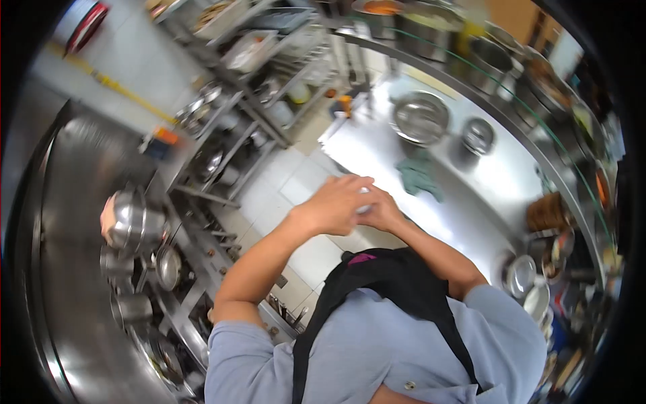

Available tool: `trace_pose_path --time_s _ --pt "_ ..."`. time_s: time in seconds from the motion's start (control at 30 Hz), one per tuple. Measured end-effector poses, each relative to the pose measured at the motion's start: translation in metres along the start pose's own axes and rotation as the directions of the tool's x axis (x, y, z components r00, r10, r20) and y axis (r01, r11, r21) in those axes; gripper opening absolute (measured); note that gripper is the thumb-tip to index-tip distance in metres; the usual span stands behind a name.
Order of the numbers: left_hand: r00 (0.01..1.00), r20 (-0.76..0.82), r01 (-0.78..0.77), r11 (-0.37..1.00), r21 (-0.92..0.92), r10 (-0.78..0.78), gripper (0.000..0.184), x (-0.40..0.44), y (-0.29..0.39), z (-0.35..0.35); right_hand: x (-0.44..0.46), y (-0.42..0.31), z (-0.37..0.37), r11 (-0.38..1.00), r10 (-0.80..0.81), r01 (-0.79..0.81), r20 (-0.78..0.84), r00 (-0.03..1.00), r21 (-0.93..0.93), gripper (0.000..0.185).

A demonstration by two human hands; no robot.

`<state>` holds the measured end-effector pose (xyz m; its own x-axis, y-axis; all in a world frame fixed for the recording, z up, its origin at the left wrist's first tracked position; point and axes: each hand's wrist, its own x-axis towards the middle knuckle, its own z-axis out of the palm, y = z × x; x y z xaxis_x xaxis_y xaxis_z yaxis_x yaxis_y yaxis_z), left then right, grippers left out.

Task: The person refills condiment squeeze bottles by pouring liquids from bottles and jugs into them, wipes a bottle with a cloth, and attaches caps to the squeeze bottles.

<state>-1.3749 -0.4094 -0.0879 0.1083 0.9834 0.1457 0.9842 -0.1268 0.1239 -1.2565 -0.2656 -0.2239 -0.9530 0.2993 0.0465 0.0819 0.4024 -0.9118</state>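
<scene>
Both of my hands meet in front of my chest, over the tiled floor. My left hand (336, 204) has its fingers bent over a small whitish, shiny thing (364, 200). From the other side, my right hand (382, 210) closes around the same thing. Fingers cover most of it, so I cannot make out what it is. Beyond the hands, a green cloth (420, 176) lies crumpled on the steel counter (464, 209), near a large metal bowl (420, 118) and a smaller metal bowl (478, 136).
A stove with pots (131, 306) and a large metal pot (138, 221) runs along the left. Metal racks (252, 101) with trays stand at the upper left. A raised shelf (494, 84) holding pots curves above the counter, with stacked bowls (520, 274) at the right.
</scene>
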Motion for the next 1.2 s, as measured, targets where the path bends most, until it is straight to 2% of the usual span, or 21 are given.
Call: trace_pose_path --time_s 0.03,0.1,0.13,0.2,0.23,0.27,0.33,0.37,0.43,0.47,0.53,0.67,0.73,0.77,0.83,0.87,0.93,0.97,1.07,1.13,1.2 --pt "0.998 -0.009 0.059 0.998 0.032 -0.059 0.054 -0.014 -0.002 -0.015 0.012 -0.003 0.017 0.997 0.024 -0.029 0.066 0.998 0.073 0.081" --pt "0.805 0.225 0.549 0.833 0.072 -0.549 0.050 -0.029 0.000 -0.045 0.031 -0.023 0.044 0.997 -0.078 0.078 0.034 0.996 0.001 0.083" --pt "0.779 0.203 0.590 0.803 0.083 -0.593 0.050 -0.045 -0.010 -0.048 0.043 -0.036 0.058 0.998 -0.062 0.059 0.070 0.996 0.038 0.082" --pt "0.759 0.341 0.583 0.812 0.024 -0.555 0.049 -0.078 -0.037 -0.044 0.061 -0.054 0.091 0.992 -0.130 0.129 0.117 0.985 0.010 0.079" --pt "0.953 0.133 0.268 0.962 0.048 -0.272 0.052 -0.101 -0.047 -0.055 0.070 -0.061 0.103 0.986 -0.164 0.168 0.122 0.979 -0.017 0.077" --pt "0.948 0.124 0.289 0.956 0.049 -0.293 0.052 -0.115 -0.050 -0.062 0.081 -0.067 0.115 0.984 -0.174 0.178 0.142 0.974 -0.018 0.077" --pt "0.777 0.090 0.621 0.782 0.050 -0.623 0.051 -0.132 -0.051 -0.075 0.099 -0.077 0.140 0.977 -0.205 0.194 0.147 0.968 0.088 0.072" --pt "0.769 0.086 0.632 0.773 0.047 -0.634 0.051 -0.141 -0.060 -0.075 0.108 -0.084 0.150 0.976 -0.209 0.197 0.161 0.964 0.088 0.072" --pt "0.508 0.266 0.856 0.515 -0.046 -0.819 0.052 -0.160 -0.083 -0.071 0.131 -0.102 0.170 0.980 -0.178 0.147 0.274 0.945 0.131 0.070" --pt "0.496 0.262 0.863 0.502 -0.051 -0.828 0.052 -0.175 -0.098 -0.067 0.143 -0.105 0.181 0.980 -0.183 0.151 0.289 0.939 0.129 0.070" --pt "0.750 0.156 0.659 0.747 -0.084 -0.643 0.059 -0.209 -0.126 -0.069 0.167 -0.107 0.207 0.968 -0.243 0.205 0.324 0.914 0.146 0.068" --pt "0.664 -0.111 0.731 0.673 -0.113 -0.740 0.065 -0.242 -0.161 -0.077 0.223 -0.121 0.249 0.939 -0.296 0.215 0.313 0.902 0.267 0.066" --pt "0.372 -0.079 0.924 0.377 -0.066 -0.925 0.065 -0.250 -0.192 -0.076 0.257 -0.132 0.266 0.954 -0.272 0.194 0.391 0.879 0.227 0.066" --pt "0.372 -0.079 0.924 0.377 -0.063 -0.925 0.065 -0.255 -0.209 -0.076 0.276 -0.133 0.279 0.961 -0.248 0.170 0.403 0.881 0.219 0.065" --pt "0.234 -0.037 0.970 0.236 -0.059 -0.971 0.069 -0.266 -0.250 -0.077 0.315 -0.143 0.298 0.948 -0.285 0.197 0.394 0.874 0.249 0.064" --pt "0.235 -0.039 0.970 0.236 -0.054 -0.971 0.069 -0.270 -0.269 -0.075 0.336 -0.151 0.306 0.935 -0.319 0.221 0.385 0.866 0.277 0.063" --pt "0.190 -0.303 0.965 0.234 -0.117 -0.934 0.067 -0.276 -0.305 -0.074 0.380 -0.167 0.319 0.931 -0.337 0.240 0.391 0.856 0.276 0.063" --pt "0.183 -0.297 0.967 0.227 -0.118 -0.937 0.067 -0.281 -0.324 -0.077 0.404 -0.173 0.325 0.925 -0.367 0.274 0.432 0.824 0.264 0.064" --pt "0.261 -0.384 0.923 0.346 -0.171 -0.886 0.063 -0.305 -0.384 -0.098 0.476 -0.185 0.343 0.881 -0.468 0.337 0.513 0.719 0.332 0.066" --pt "0.451 -0.327 0.870 0.490 -0.046 -0.831 0.059 -0.323 -0.418 -0.121 0.514 -0.196 0.357 0.843 -0.534 0.347 0.554 0.639 0.411 0.066" --pt "0.409 -0.397 0.885 0.464 -0.049 -0.822 0.058 -0.332 -0.446 -0.136 0.541 -0.215 0.375 0.866 -0.483 0.253 0.593 0.644 0.431 0.069"
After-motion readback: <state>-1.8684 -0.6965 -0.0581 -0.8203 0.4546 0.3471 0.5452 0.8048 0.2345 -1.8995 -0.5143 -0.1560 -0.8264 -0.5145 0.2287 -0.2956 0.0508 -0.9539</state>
